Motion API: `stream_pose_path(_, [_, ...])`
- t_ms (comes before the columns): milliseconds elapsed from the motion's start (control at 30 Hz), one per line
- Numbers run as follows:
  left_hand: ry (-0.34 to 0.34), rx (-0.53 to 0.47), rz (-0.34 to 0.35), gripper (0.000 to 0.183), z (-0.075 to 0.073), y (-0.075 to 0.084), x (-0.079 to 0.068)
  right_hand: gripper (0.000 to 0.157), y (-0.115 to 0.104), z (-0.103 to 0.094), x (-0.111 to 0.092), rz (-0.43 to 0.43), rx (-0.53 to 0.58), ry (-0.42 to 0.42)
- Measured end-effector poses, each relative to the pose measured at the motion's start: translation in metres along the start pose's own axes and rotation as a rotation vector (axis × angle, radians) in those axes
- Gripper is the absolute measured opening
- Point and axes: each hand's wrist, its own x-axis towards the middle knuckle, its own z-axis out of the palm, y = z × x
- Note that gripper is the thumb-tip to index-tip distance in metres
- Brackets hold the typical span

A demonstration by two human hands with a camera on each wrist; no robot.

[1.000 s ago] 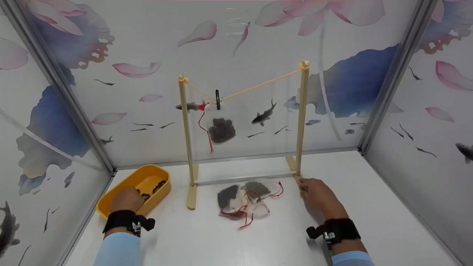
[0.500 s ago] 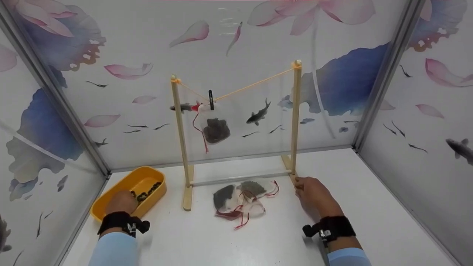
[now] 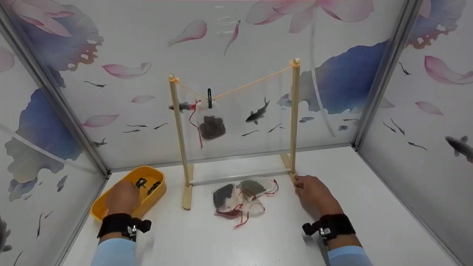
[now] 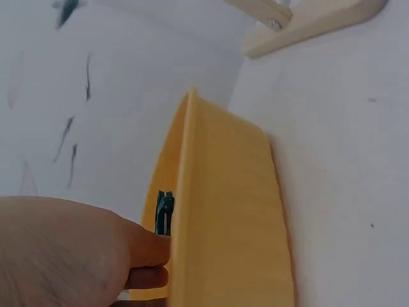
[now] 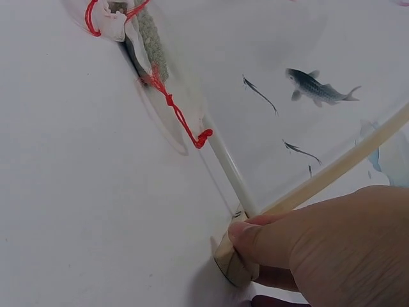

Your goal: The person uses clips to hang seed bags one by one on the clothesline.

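Observation:
My left hand (image 3: 123,197) is over the yellow box (image 3: 152,197) and pinches a small dark clip (image 4: 164,212), whose two prongs stick up beyond the fingertips. More dark clips (image 3: 153,187) lie inside the box. On the right, my right hand (image 3: 316,194) grips the wooden foot (image 5: 233,262) of a stand between thumb and fingers. From the stand's sagging orange string (image 3: 255,82) hangs a sheer drawstring pouch (image 3: 212,127) with dark contents, held by a black clip (image 3: 209,98). Several more pouches (image 3: 225,195) with red cords lie overlapping in front of the stand.
Two wooden posts (image 3: 294,122) carry the string, joined low down by a pale crossbar (image 3: 240,176). The stand's left foot (image 3: 187,197) is just right of the yellow box. Printed panels (image 3: 229,55) in metal frames wall in the white table (image 3: 229,247).
My left hand has risen slightly in the box, and a clip now shows at its fingertips. The hanging pouch has swung a little. My right hand keeps its grip on the foot.

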Motion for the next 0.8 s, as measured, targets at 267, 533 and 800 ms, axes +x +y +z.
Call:
stream_pose_path(267, [0.13,-0.212,0.044,0.032,0.024,0.076,-0.027,0.03,-0.03,-0.01,0.006,-0.068,-0.102,0.02])
stream_pose_path(533, [0.239,-0.562,0.292,0.008,0.085,0.167,-0.069,0.037,-0.107,-0.008,-0.014,-0.248,0.077,0.138])
stream_pose_path(800, [0.24,-0.763,0.505,0.004,0.11,0.224,-0.097,0.049,-0.157,0.02,-0.021,-0.41,0.471,-0.004])
